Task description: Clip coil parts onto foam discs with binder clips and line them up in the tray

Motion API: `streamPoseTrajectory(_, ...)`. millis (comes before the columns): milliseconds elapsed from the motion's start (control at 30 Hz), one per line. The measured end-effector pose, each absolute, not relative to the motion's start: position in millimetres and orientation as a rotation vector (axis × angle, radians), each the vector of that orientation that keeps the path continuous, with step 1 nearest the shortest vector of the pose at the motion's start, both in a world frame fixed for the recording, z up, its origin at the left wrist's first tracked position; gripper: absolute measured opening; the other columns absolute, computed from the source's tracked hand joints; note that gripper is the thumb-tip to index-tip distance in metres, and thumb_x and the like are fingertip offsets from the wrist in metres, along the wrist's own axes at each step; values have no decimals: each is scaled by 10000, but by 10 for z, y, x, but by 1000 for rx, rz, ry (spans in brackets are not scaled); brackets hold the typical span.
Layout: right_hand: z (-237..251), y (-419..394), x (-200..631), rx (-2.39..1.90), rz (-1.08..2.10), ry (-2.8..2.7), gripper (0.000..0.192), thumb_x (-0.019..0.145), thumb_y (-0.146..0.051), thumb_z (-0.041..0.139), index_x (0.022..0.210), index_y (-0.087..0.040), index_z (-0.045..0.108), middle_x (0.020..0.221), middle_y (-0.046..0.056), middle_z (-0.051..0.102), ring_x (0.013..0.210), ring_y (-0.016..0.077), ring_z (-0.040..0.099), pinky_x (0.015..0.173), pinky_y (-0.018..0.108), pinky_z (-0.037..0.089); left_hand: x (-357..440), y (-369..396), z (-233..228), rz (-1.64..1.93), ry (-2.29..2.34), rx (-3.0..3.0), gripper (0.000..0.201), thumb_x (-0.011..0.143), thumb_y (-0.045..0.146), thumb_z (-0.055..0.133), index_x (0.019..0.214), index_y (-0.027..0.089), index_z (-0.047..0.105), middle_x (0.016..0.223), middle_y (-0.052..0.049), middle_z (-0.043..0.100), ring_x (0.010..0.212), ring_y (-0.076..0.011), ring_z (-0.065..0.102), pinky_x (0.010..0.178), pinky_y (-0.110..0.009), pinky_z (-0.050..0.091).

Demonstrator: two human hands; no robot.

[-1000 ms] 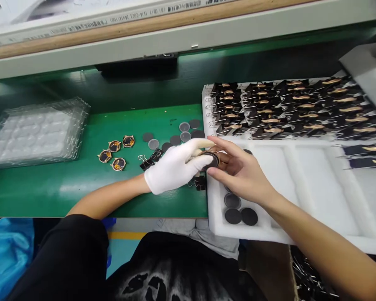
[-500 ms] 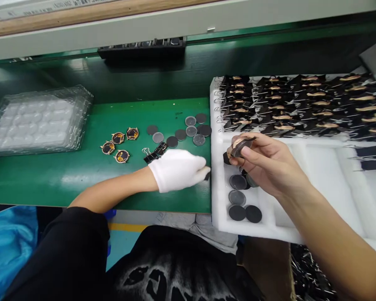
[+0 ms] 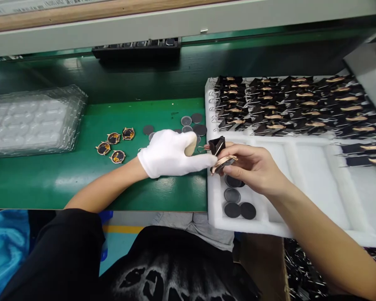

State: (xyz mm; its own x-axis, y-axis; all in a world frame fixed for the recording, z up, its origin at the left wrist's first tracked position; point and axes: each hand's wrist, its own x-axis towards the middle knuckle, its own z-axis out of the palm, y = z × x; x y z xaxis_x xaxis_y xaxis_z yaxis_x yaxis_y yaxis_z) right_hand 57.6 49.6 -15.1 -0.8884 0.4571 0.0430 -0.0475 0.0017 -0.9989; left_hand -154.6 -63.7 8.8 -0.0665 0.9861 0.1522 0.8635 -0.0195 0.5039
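Observation:
My right hand (image 3: 253, 169), bare, pinches a rose-gold watch case (image 3: 225, 163) with a dark round disc against its underside. At the far edge of the case is a black binder clip (image 3: 217, 145), its wire handle pointing left; whether it grips the case I cannot tell. My left hand (image 3: 172, 154), in a white glove, reaches across with the index finger stretched to the case and the thumb apart from it. Its other fingers are hidden. Several dark round discs (image 3: 199, 130) lie behind the glove, some partly covered by it.
The white foam tray (image 3: 214, 219) on the right bears rows of clipped watch cases (image 3: 275, 126) and several dark discs (image 3: 247, 210). On the green bench (image 3: 163, 194) are several watch cases (image 3: 118, 156) and stacked clear plastic trays (image 3: 28, 121). A box of binder clips (image 3: 303, 267) is below.
My right hand has moved left with the watch case, and my left hand has come up to meet it. The binder clip now shows at the case. My left thumb has spread from the index finger.

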Motion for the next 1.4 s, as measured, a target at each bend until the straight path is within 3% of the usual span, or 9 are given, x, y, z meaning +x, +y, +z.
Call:
streamPoseTrajectory(200, -95, 497, 590, -425, 1850, -1995, 178, 870, -377, 853, 933, -222, 790, 903, 63, 754, 748, 175, 708, 624, 264, 589, -1490, -595, 119, 486, 1841, 1892, 688, 820, 818, 518, 554, 221, 301, 471, 45, 280, 449, -93, 268, 514, -299, 209)
streamPoseTrajectory(533, -126, 487, 590, -391, 1866, -1977, 161, 878, -355, 851, 978, -243, 792, 940, 59, 751, 760, 187, 719, 686, 316, 623, -1359, -623, 93, 669, 1725, 1404, 508, 861, 609, 607, 615, 200, 433, 589, 52, 374, 565, -89, 325, 514, -278, 217)
streamPoseTrajectory(700, -81, 578, 631, -415, 1872, -1894, 128, 873, -350, 856, 971, -282, 809, 1095, 76, 754, 975, 239, 726, 705, 322, 615, -1466, -615, 112, 766, 1765, 1478, 415, 836, 466, 622, 631, 209, 367, 601, 60, 341, 575, -83, 315, 527, -263, 219)
streamPoseTrajectory(767, -61, 639, 643, -517, 1887, -1778, 155, 860, -365, 867, 982, -289, 808, 1092, 59, 744, 890, 202, 708, 654, 292, 591, -1495, -620, 134, 734, 1761, 1555, 432, 844, 453, 613, 628, 213, 326, 582, 68, 312, 563, -79, 287, 530, -263, 214)
streamPoseTrajectory(867, -62, 712, 653, -629, 1900, -1714, 190, 846, -381, 881, 989, -279, 807, 934, 26, 726, 739, 148, 647, 623, 264, 563, -1479, -630, 125, 654, 1681, 1684, 464, 857, 472, 600, 611, 214, 303, 549, 76, 289, 548, -78, 260, 533, -267, 221)
streamPoseTrajectory(1400, -115, 688, 651, -591, 1795, -1892, 181, 851, -370, 878, 964, -251, 803, 917, 32, 753, 733, 153, 673, 683, 289, 590, -1405, -659, 18, 623, 1535, 1632, 477, 949, 529, 527, 646, 208, 346, 584, 69, 330, 563, -82, 300, 562, -268, 262)
